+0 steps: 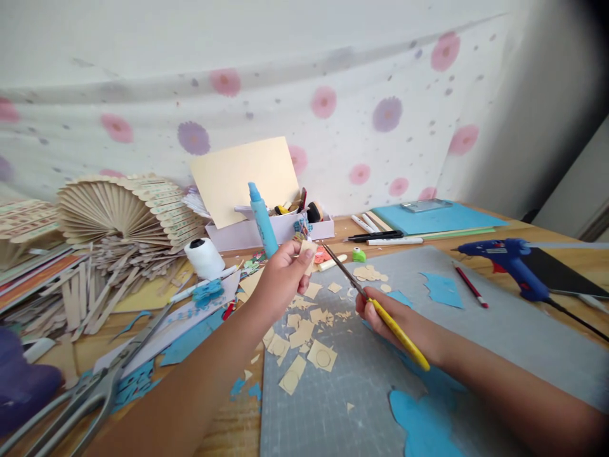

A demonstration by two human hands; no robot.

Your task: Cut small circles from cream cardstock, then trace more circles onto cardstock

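My left hand (285,273) pinches a small piece of cream paper (308,249) above the far left part of the grey cutting mat (328,419). In my right hand (380,311) is a pair of scissors (397,333) with yellow handles, its blades pointing up and left toward that paper without clearly touching it. Under my hands lie cream paper scraps (302,333), two of them small pieces with drawn circles (323,357). Several cut cream discs (370,273) are grouped beyond the scissors.
Large metal scissors (109,374) lie at the left, near craft sticks (80,289) and a thread spool (204,258). A blue glue bottle (263,222) stands behind my left hand. At the right are a blue glue gun (516,260), its cord, and a red pencil (471,287).
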